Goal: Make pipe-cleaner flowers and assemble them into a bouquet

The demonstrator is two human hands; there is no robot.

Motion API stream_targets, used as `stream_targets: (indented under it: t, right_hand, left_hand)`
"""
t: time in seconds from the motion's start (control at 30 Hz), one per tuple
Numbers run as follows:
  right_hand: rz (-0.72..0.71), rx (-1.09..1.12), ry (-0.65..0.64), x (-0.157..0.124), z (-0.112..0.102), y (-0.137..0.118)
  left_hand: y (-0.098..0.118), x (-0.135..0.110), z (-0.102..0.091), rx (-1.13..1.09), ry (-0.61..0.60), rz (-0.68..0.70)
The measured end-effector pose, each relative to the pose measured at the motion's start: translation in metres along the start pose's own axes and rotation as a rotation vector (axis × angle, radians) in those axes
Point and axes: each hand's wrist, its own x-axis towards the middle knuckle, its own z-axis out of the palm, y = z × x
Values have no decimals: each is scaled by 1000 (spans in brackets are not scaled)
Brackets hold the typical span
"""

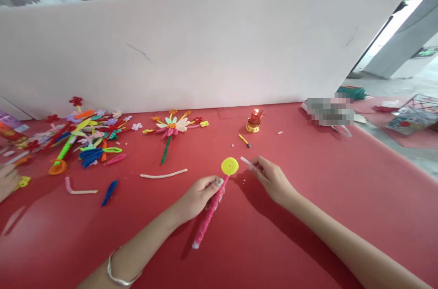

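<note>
My left hand (205, 193) is closed around a pink fuzzy stick (209, 218), apparently wrapped in pipe cleaner, with a whitish lower end. At the stick's top sits a round yellow disc (229, 166), coiled in look. To its right, my right hand (272, 177) pinches a translucent whitish stick (247, 162), which resembles a glue stick. Its tip points at the disc but stays a little apart from it. Beyond both hands stands a red and gold candle holder (253, 120) with a small glow at its top. A short yellow pencil-like piece (244, 140) lies in front of it.
A pipe-cleaner flower (171, 127) with a green stem lies left of centre. Further left are a pile of colourful pipe-cleaner flowers (92, 129), loose pieces and another person's hand (8, 182). A white panel (205, 52) borders the red table (290, 252); a bag (325, 113) lies at right.
</note>
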Motion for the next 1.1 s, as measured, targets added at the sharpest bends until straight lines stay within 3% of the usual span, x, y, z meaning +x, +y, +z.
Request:
stream_targets:
  t: [0.13, 0.33, 0.5, 0.63, 0.87, 1.1]
  right_hand:
    - [130, 75, 85, 1, 1, 1]
    - [247, 288, 113, 2, 0, -1]
    - [388, 784, -11, 5, -2, 0]
    - [521, 1141, -123, 5, -7, -8]
    - [512, 1187, -197, -13, 0, -37]
    - [399, 1130, -102, -21, 8, -49]
  left_hand:
    - [-6, 2, 1, -107, 15, -26]
    - [-8, 2, 4, -33, 80, -107]
    - [-7, 2, 3, 163, 146, -30]
    - [-10, 2, 0, 516, 280, 115]
    - [-14, 0, 6, 1079, 474, 317]
    - [-15, -1, 12, 1176, 506, 431]
